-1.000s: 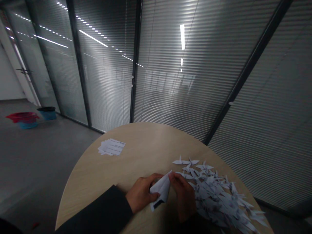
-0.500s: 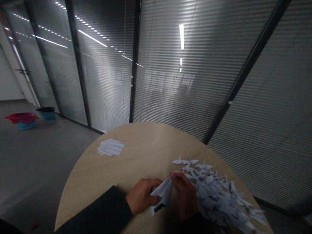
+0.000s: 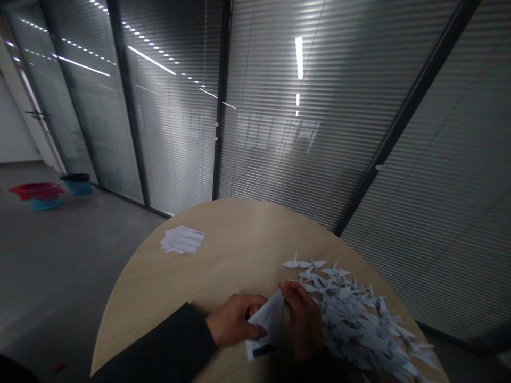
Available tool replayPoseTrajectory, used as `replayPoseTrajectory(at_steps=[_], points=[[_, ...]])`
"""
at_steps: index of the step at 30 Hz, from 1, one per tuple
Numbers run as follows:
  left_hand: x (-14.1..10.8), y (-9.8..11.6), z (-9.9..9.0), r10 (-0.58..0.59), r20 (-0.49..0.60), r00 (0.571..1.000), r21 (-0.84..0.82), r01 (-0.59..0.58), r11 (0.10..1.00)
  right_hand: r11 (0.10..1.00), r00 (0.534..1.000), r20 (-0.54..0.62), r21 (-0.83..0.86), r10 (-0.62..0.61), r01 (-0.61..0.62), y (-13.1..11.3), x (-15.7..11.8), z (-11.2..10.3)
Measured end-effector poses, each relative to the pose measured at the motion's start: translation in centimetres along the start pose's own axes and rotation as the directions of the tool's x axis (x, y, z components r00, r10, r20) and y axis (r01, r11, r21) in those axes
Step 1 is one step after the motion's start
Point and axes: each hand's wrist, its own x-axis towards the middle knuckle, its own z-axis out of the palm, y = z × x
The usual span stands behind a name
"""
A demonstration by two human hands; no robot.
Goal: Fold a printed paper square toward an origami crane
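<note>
Between my hands, above the table's near part, is a folded sheet of white paper (image 3: 272,320) with a dark printed patch near its lower edge. My left hand (image 3: 236,320) grips its left side, thumb on top and fingers underneath. At the paper's upper corner, the fingertips of my right hand (image 3: 302,319) pinch it; the rest of that hand is partly in shadow. Right beside my right hand lies a large heap of folded paper cranes (image 3: 355,322), white with some printing.
A small stack of printed paper squares (image 3: 183,239) lies at the left of the round wooden table (image 3: 239,229). Glass partitions with blinds (image 3: 287,175) stand behind. A red-lined bucket (image 3: 38,194) and a dark-lined bucket (image 3: 77,184) stand on the floor.
The paper has opened out slightly and turned, showing a wider flat face. Both hands keep hold of it in nearly the same place.
</note>
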Motion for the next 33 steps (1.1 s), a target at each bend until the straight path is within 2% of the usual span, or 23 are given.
replayPoseTrajectory(at_steps=[3, 5, 10, 13, 15, 18, 22, 28, 33], points=[[0.2, -0.3, 0.0, -0.019, -0.018, 1.000, -0.028, 0.018, 0.999, 0.989, 0.991, 0.107, 0.108, 0.085, -0.097, 0.0, 0.1, 0.1], [0.3, -0.3, 0.0, -0.029, -0.025, 0.999, -0.035, 0.028, 0.999, 0.987, 0.985, 0.133, 0.100, 0.114, -0.128, -0.3, 0.1, 0.0], [0.1, 0.0, 0.1, -0.052, 0.018, 0.998, -0.060, 0.053, 0.997, 0.993, 0.999, 0.008, -0.112, 0.034, -0.033, -1.3, -0.2, 0.2], [0.2, 0.0, 0.1, -0.073, 0.046, 0.996, -0.080, 0.077, 0.994, 0.990, 1.000, -0.025, -0.140, 0.004, -0.008, -1.3, -0.4, 0.3], [0.3, -0.2, 0.1, -0.078, 0.035, 0.996, -0.093, 0.081, 0.992, 0.994, 0.999, 0.010, -0.103, 0.039, -0.038, -1.2, -0.2, 0.3], [0.5, -0.4, -0.1, -0.074, -0.003, 0.997, -0.146, 0.073, 0.987, 0.995, 0.988, 0.122, -0.037, 0.094, -0.090, -1.3, 0.1, 0.2], [0.6, -0.4, -0.4, -0.083, -0.042, 0.996, -0.184, 0.074, 0.980, 0.995, 0.969, 0.229, -0.063, 0.092, -0.080, -1.3, 0.2, 0.2], [0.5, -0.1, -0.4, -0.067, -0.026, 0.997, -0.155, 0.063, 0.986, 0.983, 0.988, 0.141, -0.179, 0.057, -0.031, -0.8, -0.3, 0.5], [0.5, 0.0, -0.5, -0.061, -0.028, 0.998, -0.176, 0.055, 0.983, 0.978, 0.994, 0.108, -0.206, 0.002, 0.021, -0.1, -0.4, 0.8]])
